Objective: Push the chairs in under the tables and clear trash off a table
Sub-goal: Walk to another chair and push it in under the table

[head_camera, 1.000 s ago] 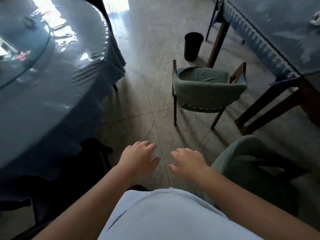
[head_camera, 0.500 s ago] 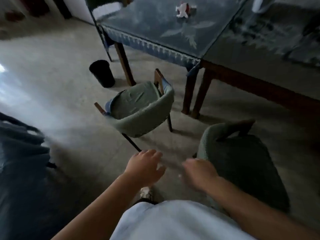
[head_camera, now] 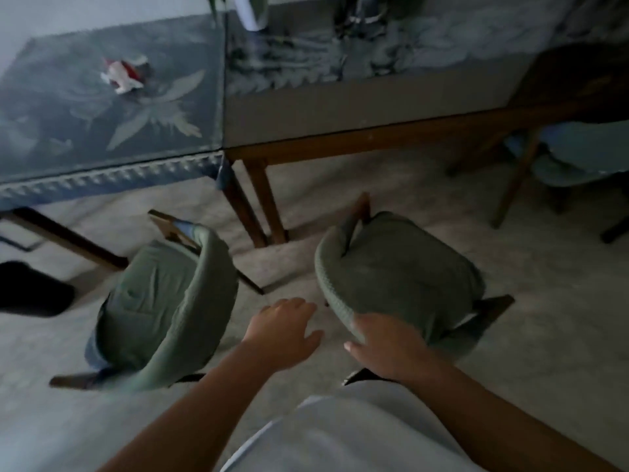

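Two green padded chairs stand pulled out from the tables: the left chair [head_camera: 163,301] and the right chair [head_camera: 398,267]. My right hand [head_camera: 388,345] rests on the curved backrest of the right chair, fingers spread over its rim. My left hand [head_camera: 282,328] hovers open in the gap between the two chairs, touching neither. Crumpled red and white trash [head_camera: 124,74] lies on the blue-clothed table [head_camera: 102,178] at the far left. A wooden table [head_camera: 357,137] with a patterned top adjoins it on the right.
A black bin [head_camera: 30,289] sits on the floor at the left edge. Another blue-green chair [head_camera: 578,155] is tucked under the wooden table at right. Table legs [head_camera: 258,206] stand between the two chairs. A vase and dark objects sit at the tables' far side.
The view swung right from the round table toward the two tables. My right hand has come down onto the right chair's backrest; my left hand moved forward between the chairs.
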